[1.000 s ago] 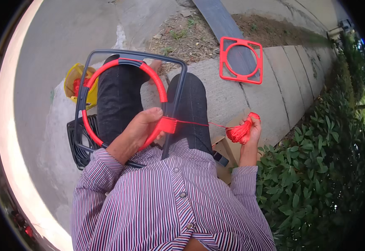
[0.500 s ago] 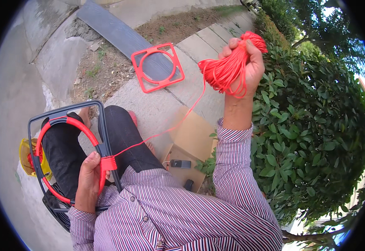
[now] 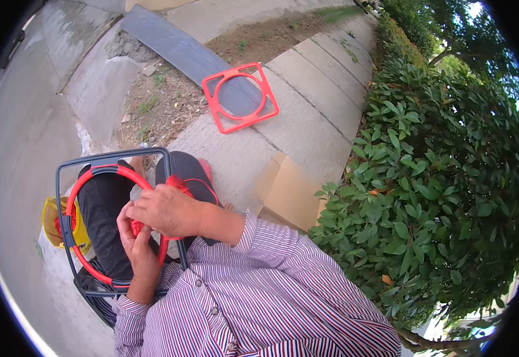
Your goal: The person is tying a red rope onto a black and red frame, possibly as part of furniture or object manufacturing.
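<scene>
On my lap rests a black square frame (image 3: pixel 114 156) with an inner ring (image 3: pixel 129 173) largely wrapped in red cord. My right hand (image 3: pixel 173 209) is closed round a bundle of red cord (image 3: pixel 179 183) at the ring's right side; part of the bundle shows beyond the knuckles. From below, my left hand (image 3: pixel 140 247) meets it, its fingers pinched on red cord showing between the two hands. The hands cover most of the bundle and the right part of the ring. A cord strand loops over my right thigh.
A red square frame with a round opening (image 3: pixel 213 110) lies ahead on a grey plank (image 3: pixel 173 44) and paving. To the left stands a yellow bag (image 3: pixel 51 221) with red stuff inside. An open cardboard box (image 3: pixel 292 193) sits on the right, by a leafy hedge (image 3: pixel 432 202).
My right hand has come down and left from high on the right, bringing the cord bundle to the ring. My left fingers now meet the bundle. The taut strand has gone slack.
</scene>
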The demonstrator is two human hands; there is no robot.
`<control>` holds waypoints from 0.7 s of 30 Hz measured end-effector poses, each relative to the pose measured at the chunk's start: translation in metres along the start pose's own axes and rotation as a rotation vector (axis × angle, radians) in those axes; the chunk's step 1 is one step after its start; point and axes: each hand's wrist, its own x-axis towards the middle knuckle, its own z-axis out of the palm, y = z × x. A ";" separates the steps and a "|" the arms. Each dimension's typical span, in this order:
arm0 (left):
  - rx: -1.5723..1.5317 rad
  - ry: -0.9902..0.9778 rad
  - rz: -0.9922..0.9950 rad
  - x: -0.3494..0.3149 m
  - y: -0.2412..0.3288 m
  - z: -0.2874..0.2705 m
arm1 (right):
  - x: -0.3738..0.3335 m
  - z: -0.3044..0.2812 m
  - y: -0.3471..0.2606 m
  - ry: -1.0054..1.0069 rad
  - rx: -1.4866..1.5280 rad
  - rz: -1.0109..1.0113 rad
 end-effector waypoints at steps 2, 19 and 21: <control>-0.133 -0.041 -0.147 0.011 -0.003 -0.002 | -0.012 -0.007 0.003 0.167 0.027 0.074; -0.430 -0.069 -0.733 0.026 -0.002 -0.005 | -0.068 0.004 -0.003 -0.027 0.156 0.707; -0.444 -0.069 -0.737 0.025 0.000 -0.004 | -0.069 0.007 -0.004 0.026 0.273 0.796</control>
